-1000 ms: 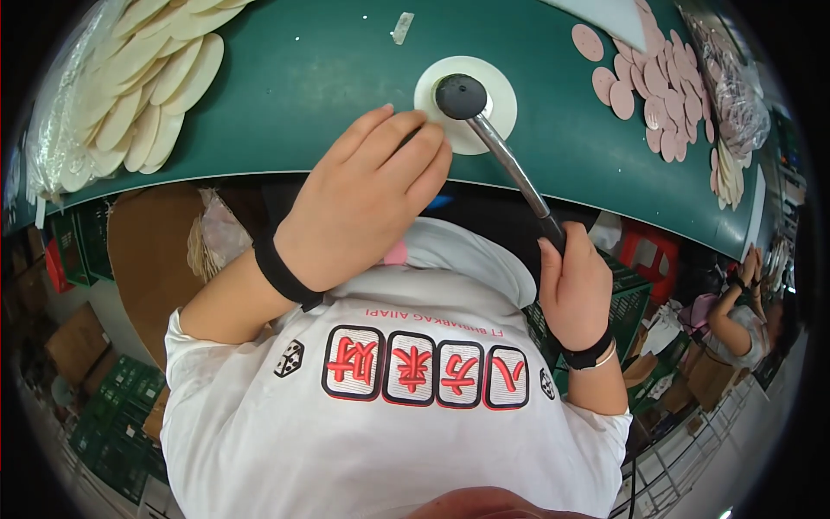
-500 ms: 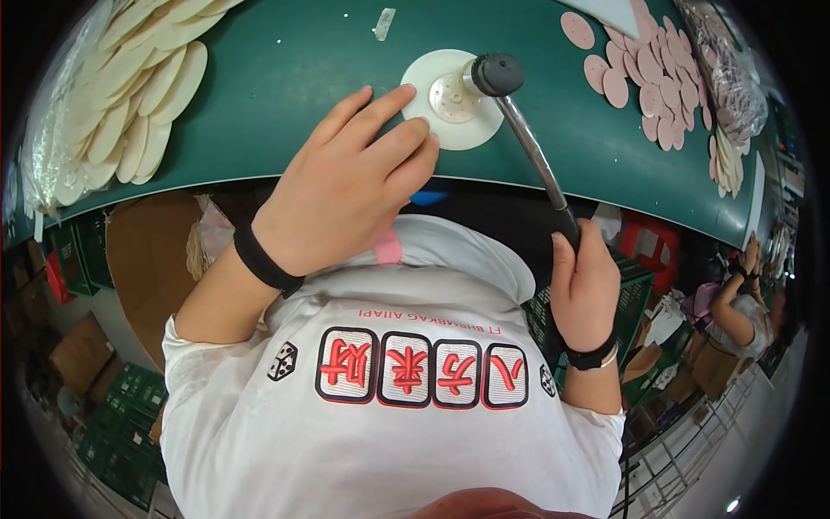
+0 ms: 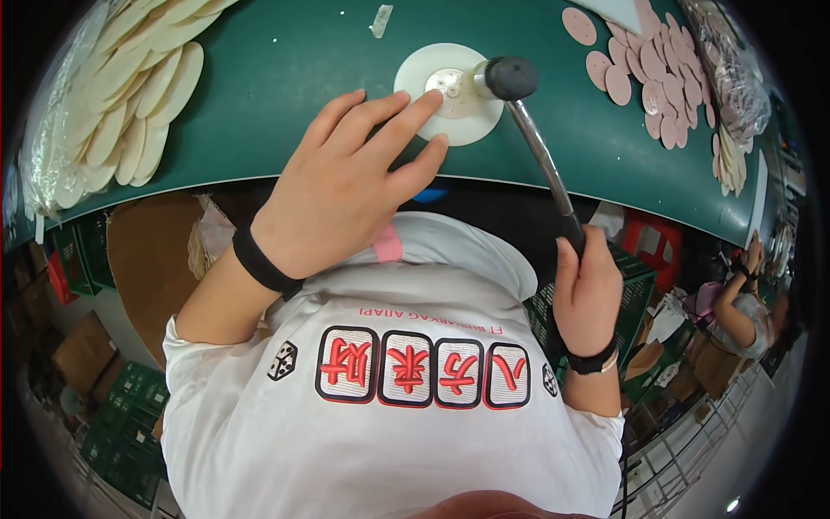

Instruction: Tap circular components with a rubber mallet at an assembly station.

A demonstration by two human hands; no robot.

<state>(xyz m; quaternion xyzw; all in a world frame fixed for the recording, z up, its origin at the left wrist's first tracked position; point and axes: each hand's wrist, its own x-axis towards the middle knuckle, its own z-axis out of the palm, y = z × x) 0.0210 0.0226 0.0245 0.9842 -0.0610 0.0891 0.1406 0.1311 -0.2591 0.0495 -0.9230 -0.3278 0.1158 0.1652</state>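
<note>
A round cream disc lies on the green table, with a smaller pale round plate with small holes at its middle. My left hand is open beside the disc, fingers spread; one fingertip touches the small plate's near-left edge. Wrapped round the dark grip of a mallet, my right hand is closed below the table's front edge. The mallet's metal shaft slants up and left. Its head, black on one end and pale on the other, hovers at the disc's right side and hides part of it.
A heap of cream oval discs lies at the far left, next to clear plastic wrap. Pink discs are piled at the right. The green table has its front edge before me. Another person's arm shows at the right.
My left fingers have spread and one has moved right onto the small plate. The mallet head has shifted slightly right and down. The cream disc has slid slightly left.
</note>
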